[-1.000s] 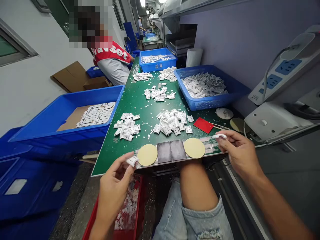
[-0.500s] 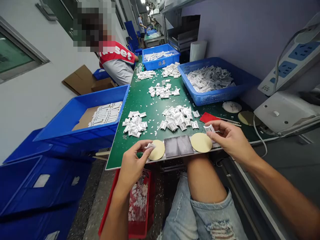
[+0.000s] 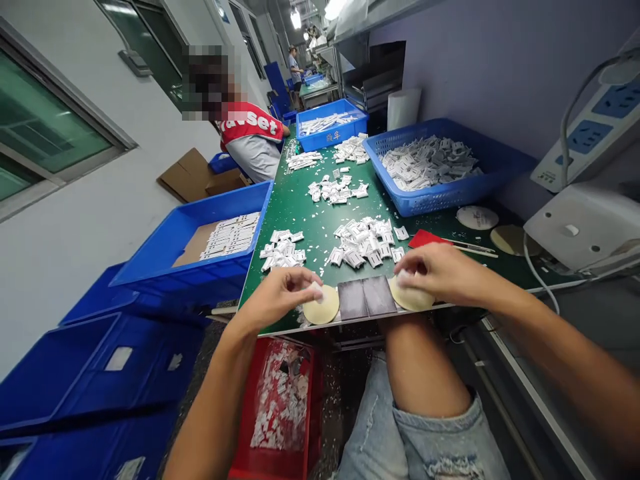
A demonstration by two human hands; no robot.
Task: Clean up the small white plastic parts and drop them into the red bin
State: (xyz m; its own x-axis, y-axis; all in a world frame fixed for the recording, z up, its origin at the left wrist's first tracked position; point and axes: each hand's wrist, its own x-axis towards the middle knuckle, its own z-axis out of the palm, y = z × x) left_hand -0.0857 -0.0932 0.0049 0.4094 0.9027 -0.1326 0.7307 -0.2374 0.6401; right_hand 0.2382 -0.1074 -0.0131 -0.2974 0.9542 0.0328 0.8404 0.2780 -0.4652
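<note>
My left hand (image 3: 283, 295) pinches a small white plastic part (image 3: 317, 291) over the left pale yellow disc (image 3: 320, 310), which looks like sandpaper. In my right hand (image 3: 437, 273) is another white plastic part, blurred, held against or just above the right yellow disc (image 3: 414, 301). Between the discs, two dark grey rectangular pads (image 3: 367, 297) lie along the table's front edge. Beyond my hands are a larger pile of white plastic parts (image 3: 365, 240) and a smaller pile (image 3: 283, 251) to its left.
A blue basket (image 3: 400, 201) of white parts stands right, a blue bin (image 3: 330, 139) farther back. Tweezers (image 3: 473, 248) and a red piece (image 3: 427, 239) lie right. Blue crates (image 3: 200, 267) stand left; a red bin (image 3: 245, 420) is below. A person (image 3: 253, 140) sits at the table's far left.
My right hand has moved left and down, bringing its white part over the right disc. My left hand has turned its part toward the left disc. The camera view has shifted.
</note>
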